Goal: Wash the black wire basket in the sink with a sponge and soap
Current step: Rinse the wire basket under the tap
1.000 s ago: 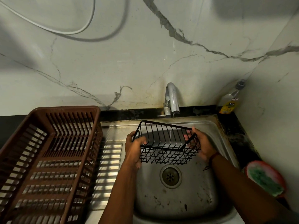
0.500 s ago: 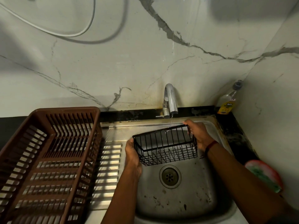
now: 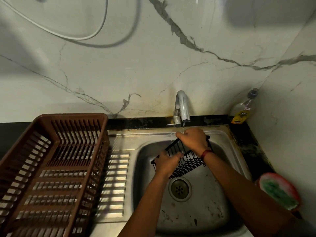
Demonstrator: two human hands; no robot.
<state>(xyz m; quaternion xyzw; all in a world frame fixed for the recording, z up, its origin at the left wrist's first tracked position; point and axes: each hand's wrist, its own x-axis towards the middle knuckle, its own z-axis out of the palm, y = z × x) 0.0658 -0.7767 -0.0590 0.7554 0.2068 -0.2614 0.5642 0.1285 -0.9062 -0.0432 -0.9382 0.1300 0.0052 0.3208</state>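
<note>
The black wire basket hangs tilted over the steel sink, just below the tap, from which a thin stream of water runs. My left hand grips its near left end. My right hand holds its far edge, right under the spout. A green sponge lies in a pink dish on the counter at the right. The soap bottle with a yellow label stands in the back right corner.
A brown plastic dish rack fills the counter on the left, beside the sink's ribbed drainboard. The drain lies below the basket. Marble wall rises behind and to the right. A white cable hangs on the wall.
Both hands have turned the basket and tilted it, with its right end raised toward the spout. My right hand moved up over the far edge; my left hand shifted right.
</note>
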